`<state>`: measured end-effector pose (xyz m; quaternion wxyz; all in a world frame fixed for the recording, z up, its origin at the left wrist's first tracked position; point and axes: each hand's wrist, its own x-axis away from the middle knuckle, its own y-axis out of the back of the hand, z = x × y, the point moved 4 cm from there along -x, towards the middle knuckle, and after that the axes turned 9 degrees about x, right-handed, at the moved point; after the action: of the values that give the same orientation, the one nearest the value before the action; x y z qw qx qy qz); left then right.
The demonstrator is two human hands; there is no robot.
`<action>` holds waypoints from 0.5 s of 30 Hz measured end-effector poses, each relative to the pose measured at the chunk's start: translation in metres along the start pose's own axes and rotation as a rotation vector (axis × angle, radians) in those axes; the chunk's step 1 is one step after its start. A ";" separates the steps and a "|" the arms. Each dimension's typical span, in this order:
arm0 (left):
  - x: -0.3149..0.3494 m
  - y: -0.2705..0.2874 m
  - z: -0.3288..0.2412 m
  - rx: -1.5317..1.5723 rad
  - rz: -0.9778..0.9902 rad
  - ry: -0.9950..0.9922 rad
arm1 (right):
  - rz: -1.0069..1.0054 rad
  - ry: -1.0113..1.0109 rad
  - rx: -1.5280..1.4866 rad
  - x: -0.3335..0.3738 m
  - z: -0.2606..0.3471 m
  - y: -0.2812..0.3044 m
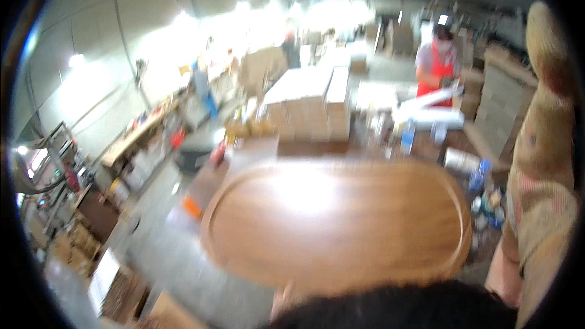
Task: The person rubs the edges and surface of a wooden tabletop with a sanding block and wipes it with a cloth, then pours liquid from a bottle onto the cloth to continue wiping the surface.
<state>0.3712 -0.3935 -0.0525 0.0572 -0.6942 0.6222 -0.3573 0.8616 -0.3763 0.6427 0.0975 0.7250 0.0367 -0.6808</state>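
A large oval wooden tray (338,225) with a raised rim lies in front of me, bright glare on its far half. At its near edge, blurred fingertips of my left hand (283,300) meet the rim. A dark fuzzy shape (402,307) covers the rest of that hand, so its grip cannot be made out. My right hand (542,140), in a soiled beige work glove, rises close to the camera at the right. One finger stretches straight upward, and nothing shows in the hand. Its other fingers are mostly out of sight.
Flat boards (308,106) are stacked beyond the tray. Bottles, including a blue one (407,137), stand at the far right beside a white roll (461,159). A person in a red apron (437,64) works farther back. Stacked boxes (503,100) rise at the right; an orange object (192,206) sits left.
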 end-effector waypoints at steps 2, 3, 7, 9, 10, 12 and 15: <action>-0.034 0.011 0.004 0.025 0.018 0.020 | -0.018 -0.033 0.020 0.006 -0.009 -0.026; -0.039 0.012 0.022 0.058 0.017 0.090 | 0.040 -0.030 0.038 0.002 -0.017 -0.056; -0.053 0.025 0.008 -0.165 -0.012 0.049 | 0.095 -0.047 0.053 0.010 -0.022 -0.105; -0.039 0.018 -0.008 -0.287 -0.040 0.042 | 0.079 -0.025 0.041 0.009 -0.008 -0.107; -0.038 0.006 -0.024 -0.255 0.019 0.075 | 0.063 -0.007 0.035 0.007 0.001 -0.101; -0.030 -0.004 -0.038 -0.420 0.142 0.224 | 0.065 0.039 0.007 0.021 0.021 -0.101; -0.014 -0.001 -0.061 -0.671 0.336 0.457 | 0.082 0.085 -0.063 0.054 0.044 -0.089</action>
<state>0.3380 -0.3580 -0.0133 -0.2534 -0.4665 0.8048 -0.2655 0.8059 -0.3017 0.5781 0.1467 0.7506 0.0325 -0.6434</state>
